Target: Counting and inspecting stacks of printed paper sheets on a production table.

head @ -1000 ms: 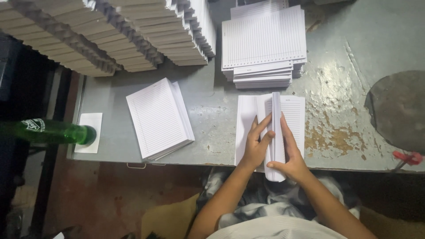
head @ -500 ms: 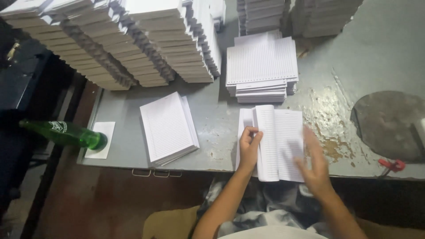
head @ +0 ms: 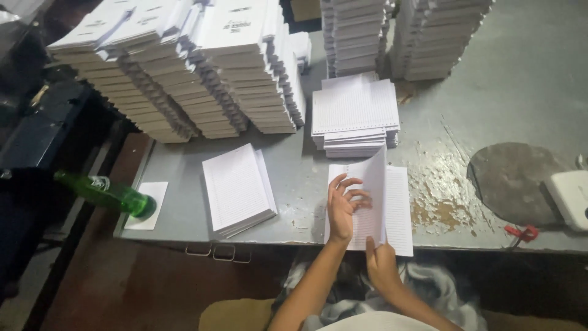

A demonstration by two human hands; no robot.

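Observation:
A bundle of lined white sheets lies at the near edge of the grey table. Part of the bundle stands lifted, like an open book. My left hand rests on the left side of the lifted sheets with fingers spread. My right hand grips the bundle's near edge from below. A separate pile of lined sheets lies to the left, untouched.
A stack of lined paper sits just behind the bundle. Tall stacks of booklets fill the back left, more stacks at the back. A green bottle lies at the left edge, a white device at the right.
The view has tilted up, showing more of the stacks. My right hand came down from the sheets' top to the near edge; the lifted sheets now fan wider.

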